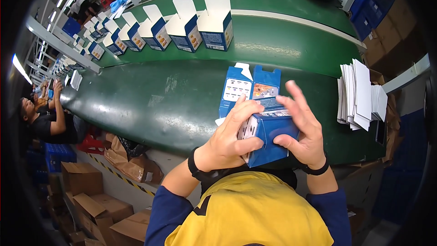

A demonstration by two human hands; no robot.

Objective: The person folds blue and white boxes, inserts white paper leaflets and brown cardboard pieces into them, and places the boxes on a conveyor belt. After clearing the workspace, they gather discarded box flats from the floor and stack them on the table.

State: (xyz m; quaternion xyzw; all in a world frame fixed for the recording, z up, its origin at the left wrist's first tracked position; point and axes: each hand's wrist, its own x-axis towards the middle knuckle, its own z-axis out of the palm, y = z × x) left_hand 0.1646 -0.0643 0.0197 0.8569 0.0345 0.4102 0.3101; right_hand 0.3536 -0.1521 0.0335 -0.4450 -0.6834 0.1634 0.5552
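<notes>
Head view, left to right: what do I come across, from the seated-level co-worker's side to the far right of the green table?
Co-worker in a black shirt → crumpled brown bundle → left hand → blue printed cardboard box → right hand → stacked flat white pieces.

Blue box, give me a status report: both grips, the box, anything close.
Left grip closed on blue box. Right grip spread open at its right. Box held by near edge of green worktop. Flattened blue carton just beyond.
</notes>
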